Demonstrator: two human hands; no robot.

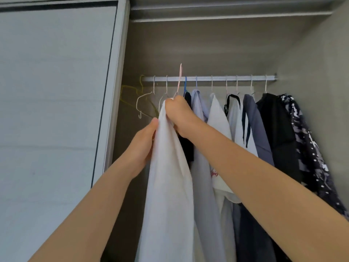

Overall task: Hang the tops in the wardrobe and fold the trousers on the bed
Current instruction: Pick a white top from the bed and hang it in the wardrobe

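A white top (168, 176) hangs long from a pink hanger (179, 80), whose hook stands a little above the wardrobe rail (207, 78). My right hand (179, 116) grips the top's collar and the hanger's neck, just below the rail. At the garment's left edge, my left hand (143, 146) holds the cloth, fingers hidden behind it. The hanger's shoulders are covered by the top.
Two empty white hangers (145, 103) and a yellow one (130, 91) hang at the rail's left end. Several hung tops (251, 129) fill the rail to the right, up to the side wall. A sliding door (56, 110) stands at the left.
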